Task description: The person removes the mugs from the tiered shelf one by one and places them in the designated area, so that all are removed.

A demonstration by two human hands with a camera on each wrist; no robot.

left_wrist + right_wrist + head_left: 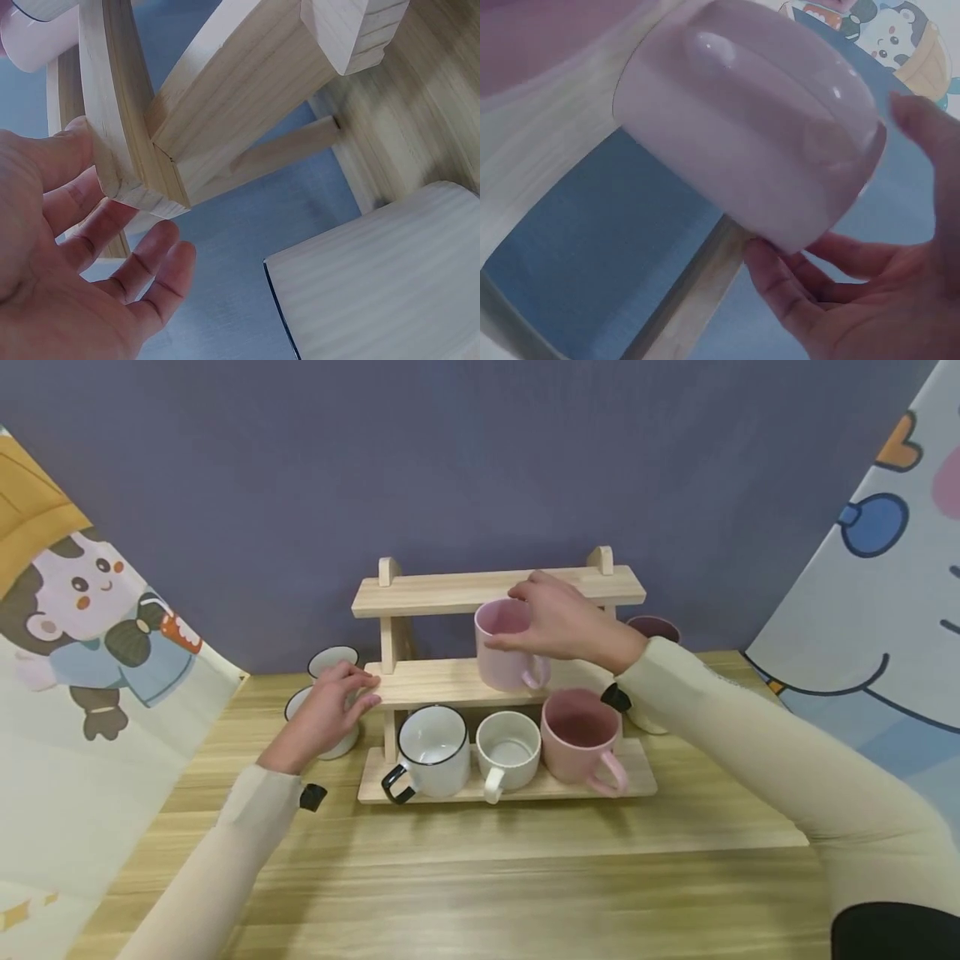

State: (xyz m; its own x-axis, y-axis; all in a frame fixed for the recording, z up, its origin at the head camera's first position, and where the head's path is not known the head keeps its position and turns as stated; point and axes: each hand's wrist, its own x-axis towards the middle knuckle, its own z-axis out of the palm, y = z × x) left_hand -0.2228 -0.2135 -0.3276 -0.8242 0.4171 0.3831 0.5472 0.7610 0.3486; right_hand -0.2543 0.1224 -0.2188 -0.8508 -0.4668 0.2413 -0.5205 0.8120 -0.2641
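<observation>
On the middle board of a wooden shelf rack [442,681] stands a light pink mug [495,664], its handle toward the right front. My right hand [566,618] holds this mug from above by its rim, with the thumb across the front and the fingers at the back. In the right wrist view, the fingertips [769,259] lie at the rim of the pink mug [742,127]. My left hand [326,714] grips the left end of the same board. Seen from the left wrist, the thumb and fingers of that hand [82,232] lie either side of the board end [124,150].
Along the bottom board stand a white mug [435,752] with black rim, a small cream cup [508,750] and a darker pink mug [581,735]. White black-rimmed mugs [333,660] are left of the rack; a dark-lined cup [654,628] is at right. A grey-blue backdrop [480,460] rises behind.
</observation>
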